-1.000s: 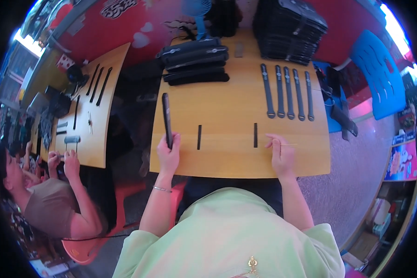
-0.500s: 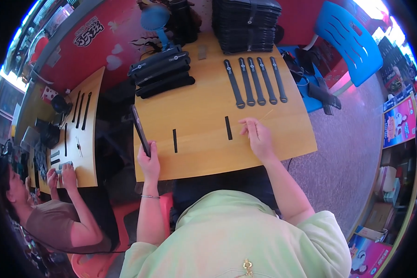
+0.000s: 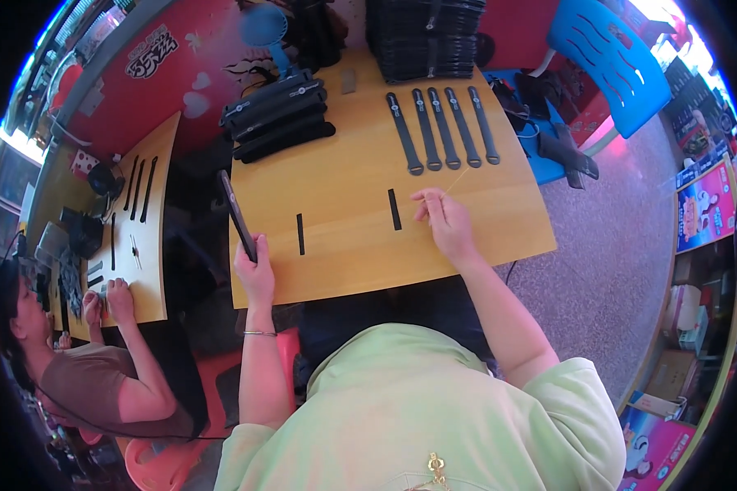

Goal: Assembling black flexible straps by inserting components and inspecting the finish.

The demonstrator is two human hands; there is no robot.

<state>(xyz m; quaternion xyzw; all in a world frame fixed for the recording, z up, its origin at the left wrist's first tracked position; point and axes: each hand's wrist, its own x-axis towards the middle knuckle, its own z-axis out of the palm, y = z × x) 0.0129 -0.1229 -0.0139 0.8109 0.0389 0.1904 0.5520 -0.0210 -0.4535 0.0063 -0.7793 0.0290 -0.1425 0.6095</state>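
Note:
My left hand, over the table's near left edge, is closed around the lower end of a dark strap, which stands up tilted with a pale mark near its top. On the right, my right hand hovers just above the wooden table, fingers pinched. A thin pale line shows by those fingertips; whether they grip it I cannot make out. Beside this hand lies a short black strip, and another short black strip lies nearer my left hand. Several dark straps with slotted ends lie in a row farther back.
Black folded bundles sit at the far left, before a blue fan. A tall stack of black packs stands at the back. To the right is a blue chair. Another person works at a table on the left.
The view has shifted slightly, so the table sits higher in it. Both hands have moved little; the left still holds the strap and the right stays pinched beside the short strip.

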